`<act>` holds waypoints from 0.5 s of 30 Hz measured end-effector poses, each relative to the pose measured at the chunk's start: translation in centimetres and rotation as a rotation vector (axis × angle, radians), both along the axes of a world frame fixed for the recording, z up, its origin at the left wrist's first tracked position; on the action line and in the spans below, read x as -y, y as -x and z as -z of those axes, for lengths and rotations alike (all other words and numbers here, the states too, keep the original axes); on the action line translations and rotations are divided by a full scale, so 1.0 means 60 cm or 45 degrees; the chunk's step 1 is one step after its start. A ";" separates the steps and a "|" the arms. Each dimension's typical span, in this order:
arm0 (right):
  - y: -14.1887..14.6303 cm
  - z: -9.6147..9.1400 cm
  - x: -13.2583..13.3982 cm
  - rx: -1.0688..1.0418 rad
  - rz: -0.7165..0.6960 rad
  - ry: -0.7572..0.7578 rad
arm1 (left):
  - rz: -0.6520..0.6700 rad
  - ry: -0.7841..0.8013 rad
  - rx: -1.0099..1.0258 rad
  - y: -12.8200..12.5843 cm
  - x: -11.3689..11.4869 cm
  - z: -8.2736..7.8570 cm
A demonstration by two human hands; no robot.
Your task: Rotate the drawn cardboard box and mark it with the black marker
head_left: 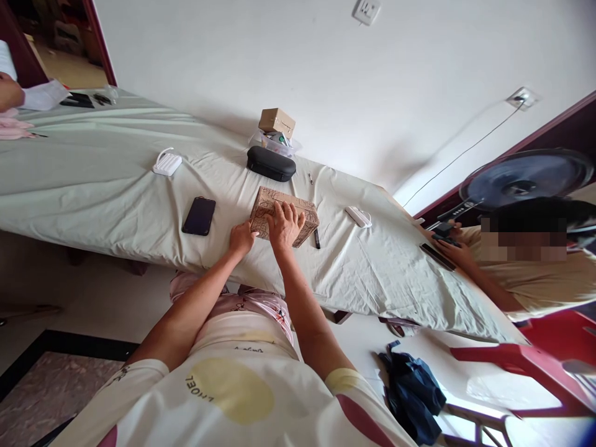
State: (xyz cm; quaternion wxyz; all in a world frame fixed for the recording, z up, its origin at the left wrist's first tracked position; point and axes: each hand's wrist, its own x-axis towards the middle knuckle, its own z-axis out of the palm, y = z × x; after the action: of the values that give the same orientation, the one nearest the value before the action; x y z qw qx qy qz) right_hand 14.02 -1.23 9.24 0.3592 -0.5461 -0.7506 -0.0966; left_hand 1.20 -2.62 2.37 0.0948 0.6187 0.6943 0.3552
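Note:
A cardboard box (pixel 265 197) printed with dark curly lines lies on the cloth-covered table in front of me. My right hand (pixel 285 228) rests flat on its top, fingers spread. At the box's near left corner is my left hand (pixel 243 239), fingers curled and thumb against the edge; its fingertips are partly hidden. A black pen (pixel 317 238) lies by the box's right end. Left of my left hand is a dark phone (pixel 198 216). Behind the box sits a black zipped case (pixel 271 164).
A plain carton (pixel 277 121) sits on a clear plastic tub (pixel 284 147) by the wall. White corded devices lie left (pixel 167 162) and right (pixel 358 216). A person (pixel 535 273) sits at the right end beside a fan (pixel 526 180); another person's arm (pixel 9 93) shows far left.

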 end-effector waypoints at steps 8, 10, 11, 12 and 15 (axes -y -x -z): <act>-0.001 0.004 -0.003 -0.015 -0.003 -0.031 | 0.011 -0.004 0.003 0.000 -0.001 0.003; 0.001 0.004 -0.003 -0.022 -0.002 -0.022 | 0.006 -0.006 0.007 -0.001 -0.001 0.003; 0.002 0.003 -0.002 -0.021 0.000 -0.020 | 0.003 -0.012 0.007 -0.001 0.000 0.003; 0.001 0.002 0.001 -0.013 -0.006 -0.019 | 0.003 -0.019 0.004 -0.002 0.000 0.003; -0.014 -0.003 0.010 -0.008 -0.106 -0.050 | 0.010 -0.019 -0.013 -0.003 0.002 0.002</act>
State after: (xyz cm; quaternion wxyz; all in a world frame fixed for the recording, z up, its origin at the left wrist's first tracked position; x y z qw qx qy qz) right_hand 14.85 -1.84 9.40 0.3762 -0.5074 -0.7695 -0.0946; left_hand 1.40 -2.75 2.23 0.0879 0.6239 0.6898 0.3567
